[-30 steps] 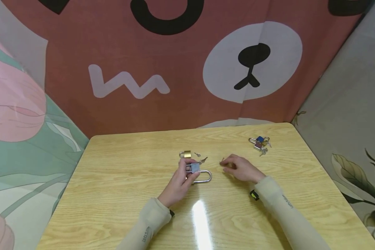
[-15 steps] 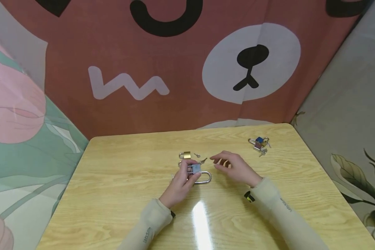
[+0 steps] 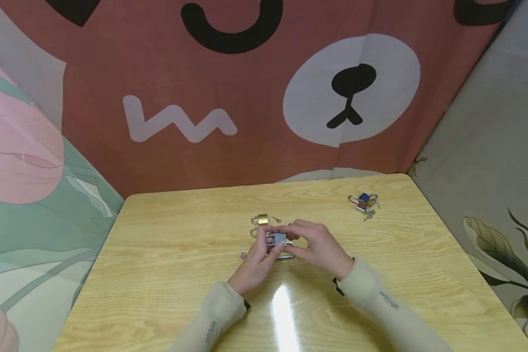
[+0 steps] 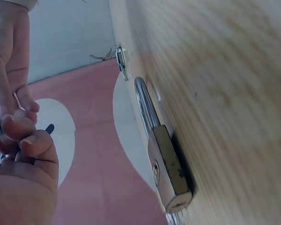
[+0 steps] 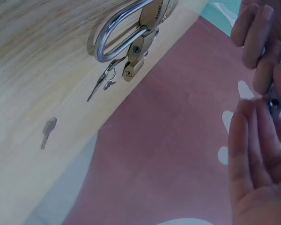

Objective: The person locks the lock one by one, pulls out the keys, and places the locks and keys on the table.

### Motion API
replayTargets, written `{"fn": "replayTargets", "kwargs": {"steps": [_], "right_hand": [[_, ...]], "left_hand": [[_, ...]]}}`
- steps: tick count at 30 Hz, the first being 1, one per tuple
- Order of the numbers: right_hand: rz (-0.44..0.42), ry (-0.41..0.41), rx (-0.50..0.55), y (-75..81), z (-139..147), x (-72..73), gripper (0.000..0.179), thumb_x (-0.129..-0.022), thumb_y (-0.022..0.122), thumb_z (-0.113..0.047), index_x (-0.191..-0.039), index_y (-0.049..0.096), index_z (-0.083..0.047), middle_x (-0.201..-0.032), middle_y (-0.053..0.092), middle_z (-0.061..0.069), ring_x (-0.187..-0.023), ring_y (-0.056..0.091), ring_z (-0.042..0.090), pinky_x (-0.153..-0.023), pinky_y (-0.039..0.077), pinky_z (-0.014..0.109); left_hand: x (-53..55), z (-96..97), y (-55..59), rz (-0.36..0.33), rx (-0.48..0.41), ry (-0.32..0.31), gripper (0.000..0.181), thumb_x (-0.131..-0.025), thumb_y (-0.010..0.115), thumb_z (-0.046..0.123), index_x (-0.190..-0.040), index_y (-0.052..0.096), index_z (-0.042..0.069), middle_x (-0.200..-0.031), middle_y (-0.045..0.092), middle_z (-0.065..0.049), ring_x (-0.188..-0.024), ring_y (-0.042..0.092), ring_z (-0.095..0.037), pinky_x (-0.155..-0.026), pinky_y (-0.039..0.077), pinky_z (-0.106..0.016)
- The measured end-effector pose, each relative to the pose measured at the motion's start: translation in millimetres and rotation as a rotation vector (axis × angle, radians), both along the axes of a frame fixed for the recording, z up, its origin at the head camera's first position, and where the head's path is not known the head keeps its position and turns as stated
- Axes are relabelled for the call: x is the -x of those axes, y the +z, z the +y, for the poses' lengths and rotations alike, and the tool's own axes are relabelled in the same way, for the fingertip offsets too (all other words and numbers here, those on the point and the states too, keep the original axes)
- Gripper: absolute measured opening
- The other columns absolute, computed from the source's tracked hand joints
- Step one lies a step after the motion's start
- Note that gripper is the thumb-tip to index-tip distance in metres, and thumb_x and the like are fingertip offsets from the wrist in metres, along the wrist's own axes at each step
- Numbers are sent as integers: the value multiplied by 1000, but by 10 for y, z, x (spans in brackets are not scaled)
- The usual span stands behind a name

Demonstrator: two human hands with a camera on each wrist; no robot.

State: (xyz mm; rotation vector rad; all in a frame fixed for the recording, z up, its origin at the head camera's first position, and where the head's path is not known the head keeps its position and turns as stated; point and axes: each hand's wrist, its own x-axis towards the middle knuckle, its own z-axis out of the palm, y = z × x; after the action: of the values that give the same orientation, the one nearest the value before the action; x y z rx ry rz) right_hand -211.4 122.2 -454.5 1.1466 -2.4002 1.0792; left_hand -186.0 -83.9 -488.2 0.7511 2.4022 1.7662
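My left hand [image 3: 256,259] grips a small grey-blue padlock [image 3: 280,238], its shackle pointing left among the fingers. From the right, my right hand [image 3: 319,247] pinches the lock's body, thumb on the near side and fingers on the far side. In the right wrist view, the lock's dark end [image 5: 274,104] shows between both hands' fingertips. A dark rounded tip [image 4: 50,128] sticks out past the left fingers. On the table below lies a larger padlock with a long shackle [image 4: 166,164], partly hidden by the hands in the head view.
Behind the hands lie a brass padlock [image 3: 262,219] and a small key [image 3: 277,220]. Another shackle [image 3: 253,232] shows beside the left fingers. Keys [image 3: 242,253] lie left of them. A single key [image 5: 48,133] rests apart. Several padlocks with keys [image 3: 364,201] sit heaped at back right.
The right hand has left a spot on the table to the right, moved left with fingers spread, and now pinches the grey-blue padlock. The left hand kept its grip, shifting slightly right.
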Motion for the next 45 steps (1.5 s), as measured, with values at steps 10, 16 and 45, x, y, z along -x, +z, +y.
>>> {"fn": "replayTargets", "kwargs": {"steps": [10, 16, 45], "right_hand": [[158, -83, -41, -30, -22, -1, 45, -78, 92, -8, -120, 77, -10, -103, 69, 0, -78, 64, 9, -64, 54, 20], [141, -92, -29, -71, 37, 58, 35, -80, 89, -4, -113, 76, -6, -107, 67, 3, -88, 71, 19, -73, 62, 28], [-189, -322, -362, -505, 472, 498, 32, -81, 90, -18, -109, 76, -10, -100, 70, 2, -92, 67, 21, -85, 60, 46]], "left_hand": [[14, 30, 1, -43, 33, 31, 35, -112, 46, 29, -138, 32, 10, -122, 69, -12, -114, 65, -23, -95, 51, -33], [35, 47, -10, -28, 84, 28, 42, -113, 44, 33, -147, 29, 15, -126, 69, -13, -114, 66, -23, -95, 53, -33], [161, 219, -158, 96, 684, -93, 61, -106, 60, 33, -159, 40, 11, -163, 42, -8, -153, 36, -29, -127, 28, -53]]}}
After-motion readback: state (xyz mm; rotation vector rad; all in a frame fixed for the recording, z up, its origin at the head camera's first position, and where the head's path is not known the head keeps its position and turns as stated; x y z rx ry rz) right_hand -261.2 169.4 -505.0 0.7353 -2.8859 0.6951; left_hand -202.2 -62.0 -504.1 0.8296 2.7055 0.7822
